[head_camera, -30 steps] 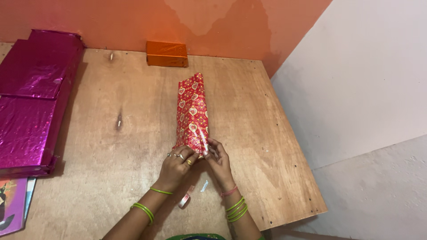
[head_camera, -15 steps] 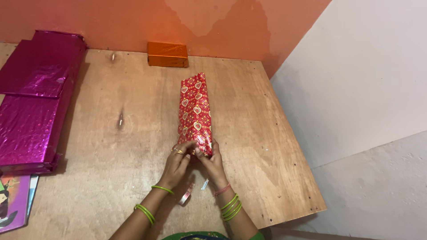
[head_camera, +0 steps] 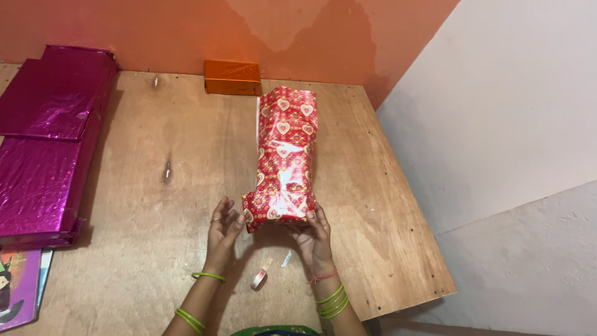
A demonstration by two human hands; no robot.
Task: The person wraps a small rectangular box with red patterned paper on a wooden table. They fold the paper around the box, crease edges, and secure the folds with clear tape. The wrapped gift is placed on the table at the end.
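Parcel point(head_camera: 285, 162) in red heart-print wrap stands tilted over the table point(head_camera: 155, 205), near end lifted. Right hand point(head_camera: 314, 239) cups that end from below, grip closed on it. Left hand point(head_camera: 222, 227) beside it, fingers spread, touching the corner. Tape roll point(head_camera: 258, 280) lies near both wrists.

Your right hand point(head_camera: 313, 239) under near end of wrapped parcel point(head_camera: 285, 158), holding it up off counter point(head_camera: 155, 205). Your left hand point(head_camera: 222, 230) just left of parcel's near corner, fingers spread, near it; touching or not, cannot tell. Parcel runs away from you toward wall point(head_camera: 186, 31). Small box point(head_camera: 233, 77) behind parcel's far end, a bit left, against wall. Tape roll point(head_camera: 259, 279) on counter between your wrists. Small scrap point(head_camera: 286, 259) just right of roll. Stack of big flat boxes point(head_camera: 46, 143) at far left of counter. Books point(head_camera: 18, 286) in front of stack, near you.
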